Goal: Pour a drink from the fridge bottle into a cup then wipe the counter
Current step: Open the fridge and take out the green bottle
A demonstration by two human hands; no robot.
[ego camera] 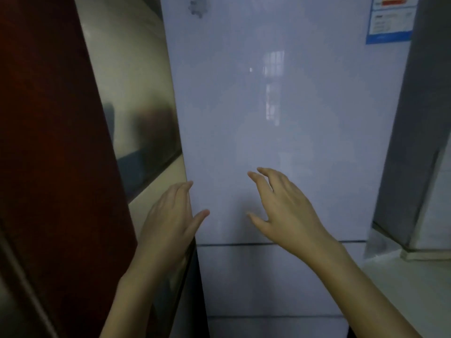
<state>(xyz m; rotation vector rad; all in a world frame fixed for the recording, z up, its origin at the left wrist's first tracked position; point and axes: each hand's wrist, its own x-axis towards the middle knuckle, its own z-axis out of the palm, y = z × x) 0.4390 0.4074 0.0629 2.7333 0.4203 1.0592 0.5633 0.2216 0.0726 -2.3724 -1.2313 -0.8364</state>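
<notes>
Head view, left to right: dark red panel (48,142) down the left edge, glossy cream wall (131,93) beside it, then left hand (170,215) at lower centre-left, fingers straight along the left edge of the fridge door (280,106), thumb on the door front, gripping nothing. Right hand (285,206) just right of it, fingers spread and relaxed, empty, close to the door face; cannot tell whether touching. Fridge filling centre frame, door closed, seam just below both hands, blue label (390,23) upper right, pale counter (402,276) lower right.
</notes>
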